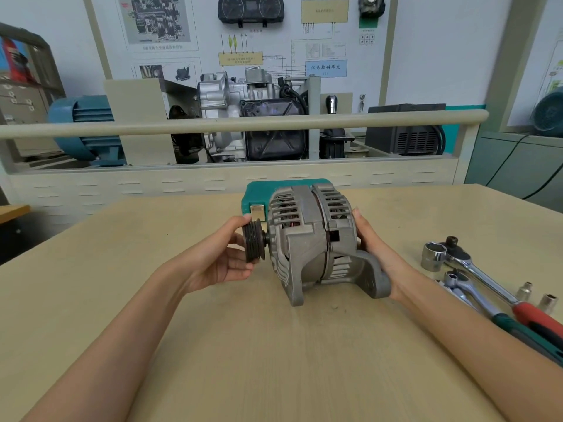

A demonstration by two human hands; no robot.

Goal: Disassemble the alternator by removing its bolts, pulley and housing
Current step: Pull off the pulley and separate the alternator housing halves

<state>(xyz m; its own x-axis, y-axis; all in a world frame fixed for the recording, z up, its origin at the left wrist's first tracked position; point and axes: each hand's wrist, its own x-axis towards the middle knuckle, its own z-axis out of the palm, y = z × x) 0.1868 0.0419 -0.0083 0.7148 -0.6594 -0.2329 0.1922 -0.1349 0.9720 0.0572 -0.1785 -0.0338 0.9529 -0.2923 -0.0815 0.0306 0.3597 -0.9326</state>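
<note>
An alternator (313,242) sits mid-table (213,345), its black pulley (253,240) pointing left. The left hand (224,254) curls its fingers around the pulley; the right hand (377,248) cups the rear housing, its fingers largely hidden behind the casting. No brand is readable on the alternator. A green case (259,193) lies partly hidden behind it. On the wall board (326,68), a blue label bears Chinese characters; smaller print is blurred. Ratchet wrenches (475,269), right, run off frame.
</note>
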